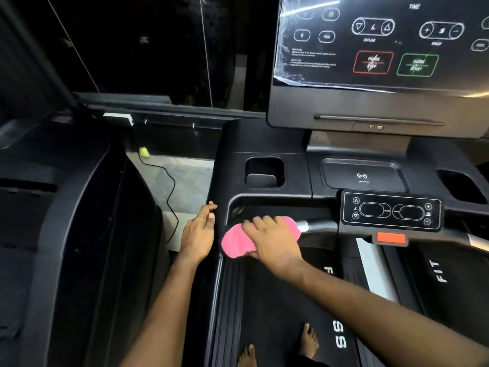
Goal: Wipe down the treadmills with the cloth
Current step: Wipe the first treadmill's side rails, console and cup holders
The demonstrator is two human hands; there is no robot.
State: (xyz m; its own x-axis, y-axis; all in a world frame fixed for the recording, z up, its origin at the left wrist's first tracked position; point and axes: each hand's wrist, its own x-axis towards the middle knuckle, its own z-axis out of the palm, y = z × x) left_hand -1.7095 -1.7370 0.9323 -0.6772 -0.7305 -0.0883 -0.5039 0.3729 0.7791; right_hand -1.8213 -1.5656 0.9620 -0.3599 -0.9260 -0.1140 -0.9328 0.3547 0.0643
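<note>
Nearest, two bare feet (308, 340) stand on the treadmill (277, 308), whose belt is matt black, finely textured rubber with white lettering. Just ahead, the right hand (272, 239) lies over the pink cloth (235, 243), its fingers (255, 223) curled round the cloth and the front handlebar (320, 225) beneath. The cloth looks soft and nappy, bunched into a rounded pad at the bar's left end. The left hand (198, 234) holds nothing; its fingers lie nearly straight, tips touching the smooth moulded edge of the console (232, 144). The step in hand seems to be wiping the handlebar. To do it well, the cloth should wrap the round bar and slide rightward under firm, even pressure, with a twist to reach the underside and the shiny metal sleeve, while the left hand braces. Care is wanted beside the small glossy control panel (391, 211) and the orange tab (391, 238) under it, so that no button gets pressed. Farther on, the hard black plastic holds a deep, square cup holder (264, 172) and a shallow tray (362, 174), whose corners would probably need a fingertip pushed through the cloth. Farthest, the big glossy screen (383, 43) wears a wrinkled clear film lifting at its lower edge, so light strokes would suit it.
</note>
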